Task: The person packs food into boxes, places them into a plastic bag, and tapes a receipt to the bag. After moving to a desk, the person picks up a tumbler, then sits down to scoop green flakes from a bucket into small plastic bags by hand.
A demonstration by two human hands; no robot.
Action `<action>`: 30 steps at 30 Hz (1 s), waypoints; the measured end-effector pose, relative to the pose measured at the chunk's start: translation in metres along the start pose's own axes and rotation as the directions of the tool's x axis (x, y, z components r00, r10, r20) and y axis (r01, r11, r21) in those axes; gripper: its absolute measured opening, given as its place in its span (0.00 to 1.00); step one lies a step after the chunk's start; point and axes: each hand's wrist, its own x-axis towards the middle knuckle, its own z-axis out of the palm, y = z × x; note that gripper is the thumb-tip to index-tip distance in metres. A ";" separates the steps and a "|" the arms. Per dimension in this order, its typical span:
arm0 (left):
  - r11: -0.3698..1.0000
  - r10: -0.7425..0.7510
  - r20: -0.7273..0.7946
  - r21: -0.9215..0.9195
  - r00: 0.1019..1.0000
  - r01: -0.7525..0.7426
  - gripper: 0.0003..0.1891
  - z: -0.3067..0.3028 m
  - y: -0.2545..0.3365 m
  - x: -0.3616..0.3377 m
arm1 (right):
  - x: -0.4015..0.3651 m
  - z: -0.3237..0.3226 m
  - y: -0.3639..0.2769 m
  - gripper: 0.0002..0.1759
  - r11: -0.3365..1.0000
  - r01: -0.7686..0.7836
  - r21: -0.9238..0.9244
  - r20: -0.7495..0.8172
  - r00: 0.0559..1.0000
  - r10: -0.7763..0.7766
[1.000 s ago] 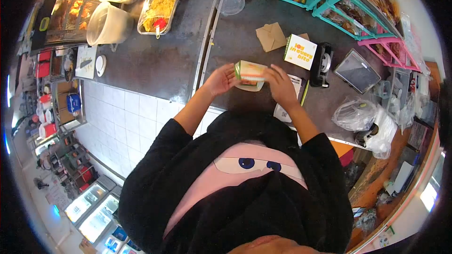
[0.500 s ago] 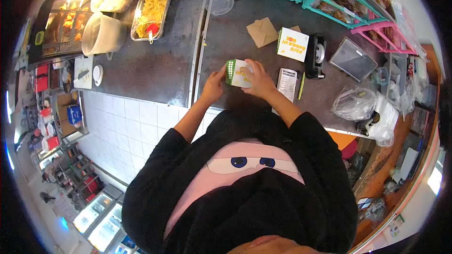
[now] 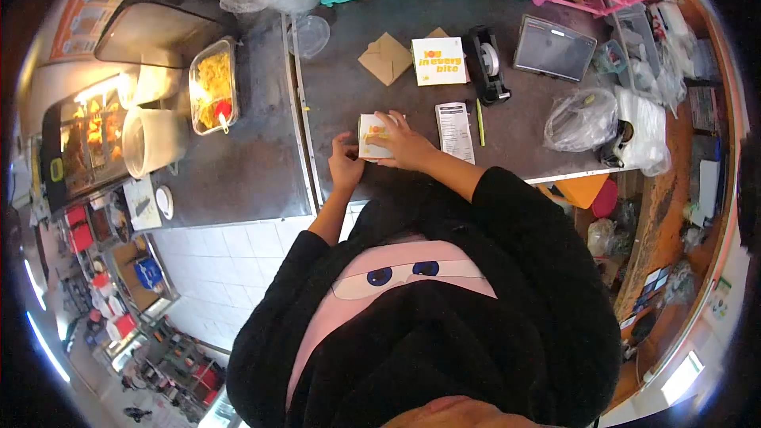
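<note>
Small white box (image 3: 369, 133), orange lettering (partly covered), right hand (image 3: 406, 143) gripping

A: Look at that top (image 3: 444, 349): black, fuzzy, bulky all over.
B: And a pink panel (image 3: 372, 301) on the chest, with two cartoon eyes (image 3: 379, 277), blue pupils!
A: Wide black sleeves (image 3: 507, 206), ending short of the wrists, so the left hand (image 3: 345, 162) and right hand (image 3: 400, 145) are uncovered.
</note>
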 end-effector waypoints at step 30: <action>0.907 0.031 0.527 0.343 0.849 -0.246 0.58 0.030 0.088 0.052 | -0.146 -0.071 0.150 0.24 0.109 -0.067 0.992 -0.085 0.291 0.953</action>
